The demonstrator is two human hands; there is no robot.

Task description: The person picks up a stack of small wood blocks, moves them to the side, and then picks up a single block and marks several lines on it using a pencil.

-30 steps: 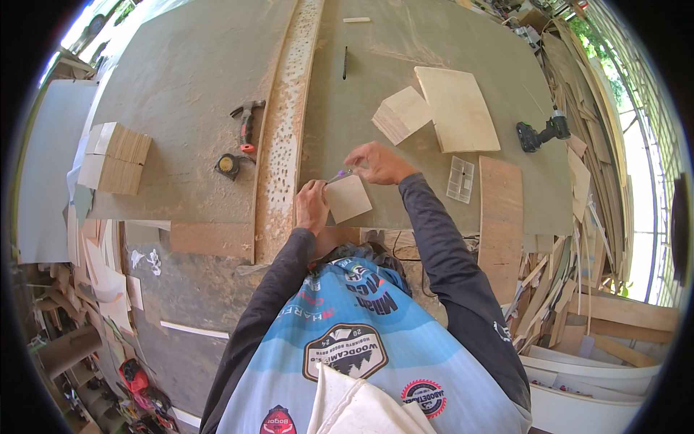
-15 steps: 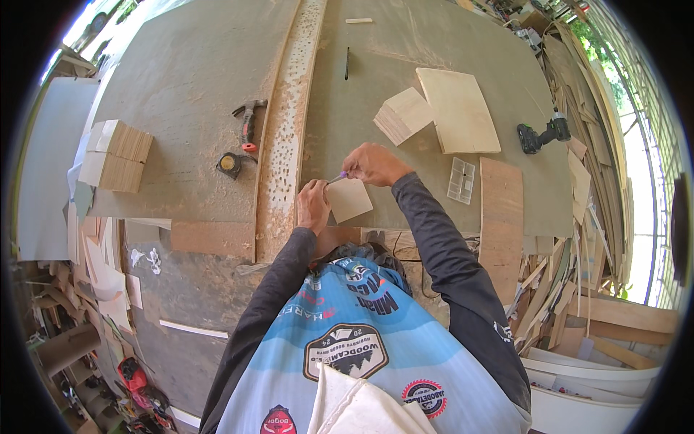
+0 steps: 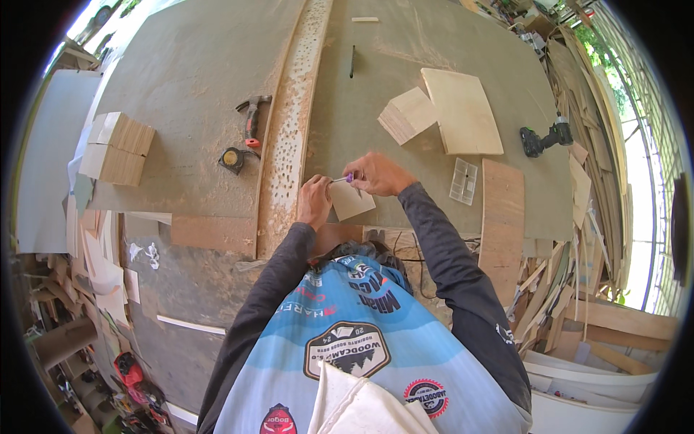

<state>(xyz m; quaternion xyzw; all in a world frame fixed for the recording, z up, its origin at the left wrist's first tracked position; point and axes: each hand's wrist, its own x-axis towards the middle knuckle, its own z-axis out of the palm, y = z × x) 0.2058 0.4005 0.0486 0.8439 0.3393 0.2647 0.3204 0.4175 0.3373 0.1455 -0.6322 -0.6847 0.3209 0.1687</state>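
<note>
A small square wooden block (image 3: pixel 352 202) with a pale top lies near the table's front edge. At its left side my left hand (image 3: pixel 315 201) is closed, fingers curled on its edge. My right hand (image 3: pixel 382 174) is closed above the block's far right corner, fingers pinching the purple handle of a screwdriver (image 3: pixel 350 177). Its thin metal shaft points left, and the tip ends at my left fingers, which hide it. Whether a screw sits there I cannot tell.
Right of my hands lie a clear compartment box (image 3: pixel 463 181), a stack of square wood pieces (image 3: pixel 408 116), a pale panel (image 3: pixel 464 112) and a cordless drill (image 3: pixel 546 137). To the left are a hammer (image 3: pixel 251 123), a tape measure (image 3: pixel 233 159) and stacked blocks (image 3: pixel 118 149). A perforated strip (image 3: pixel 288 116) crosses the table.
My right hand has turned and shifted slightly, baring more of the purple handle and shaft. My left hand stays at the block. The whole view has moved a little.
</note>
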